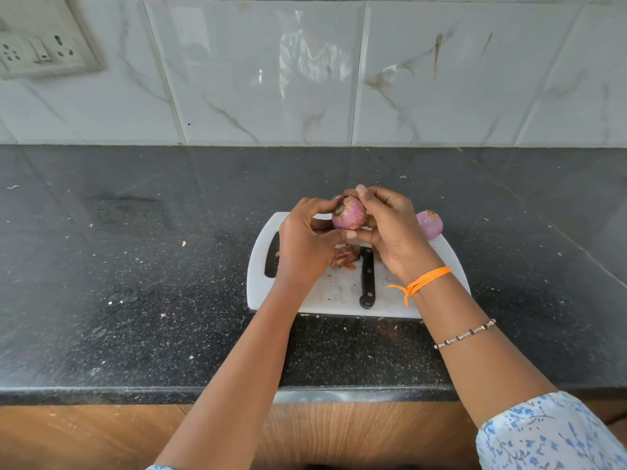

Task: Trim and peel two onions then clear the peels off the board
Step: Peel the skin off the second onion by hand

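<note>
While both hands hover above the far half of the white cutting board [342, 300], they share one red onion [349, 213] held up off the board. The left hand [305, 245] curls its fingers and thumb round the onion's left side, by the dark root end, and the right hand [390, 228] grips the right side with its fingertips over the top and its thumb underneath. This onion looks mostly bare of dry skin, though the hands hide its far side.

A second onion [430, 223], purple and peeled, rests at the board's far right corner, right at the edge and possibly partly on the black counter [135, 266]. A heap of brown peels [344, 256] lies on the board beneath the hands, just left of a black-handled knife [367, 278] whose handle points toward the near edge; its blade is hidden under the right hand. The board's handle slot [271, 256] is on its left side.

Wide stretches of speckled counter lie open to the left and right of the board, and a band of it runs behind up to the tiled wall [305, 79]. The board's near edge sits back from the counter's front lip. An orange thread [427, 279] circles the right wrist, a beaded bracelet [464, 334] further up the forearm.
</note>
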